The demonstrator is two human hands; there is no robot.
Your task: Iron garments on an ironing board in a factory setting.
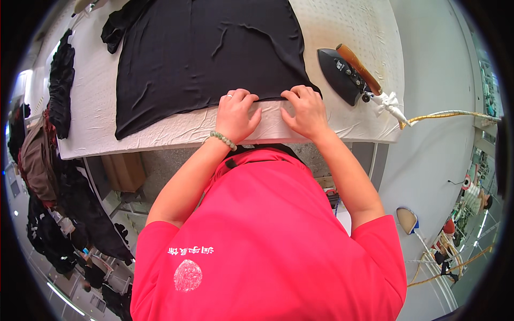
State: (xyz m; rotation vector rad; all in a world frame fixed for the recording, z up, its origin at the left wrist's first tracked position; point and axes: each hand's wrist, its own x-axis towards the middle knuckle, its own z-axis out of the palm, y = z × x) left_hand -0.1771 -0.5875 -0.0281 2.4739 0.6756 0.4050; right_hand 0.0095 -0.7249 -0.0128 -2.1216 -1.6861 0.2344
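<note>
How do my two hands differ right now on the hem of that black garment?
The left hand wears a ring and a green bead bracelet; the right hand is bare. The left hand sits nearer the board's middle, the right hand nearer the iron. Both lie knuckles up, fingers curled on the black garment hem at the ironing board edge.

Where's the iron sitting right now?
In the head view, the iron lies on the white padded table, right of the black garment and just beyond the right hand, which it does not touch.

left hand [235, 115] and right hand [305, 109] pinch black garment [203, 53] hem; iron [342, 75] right; ironing table [353, 27]
</note>
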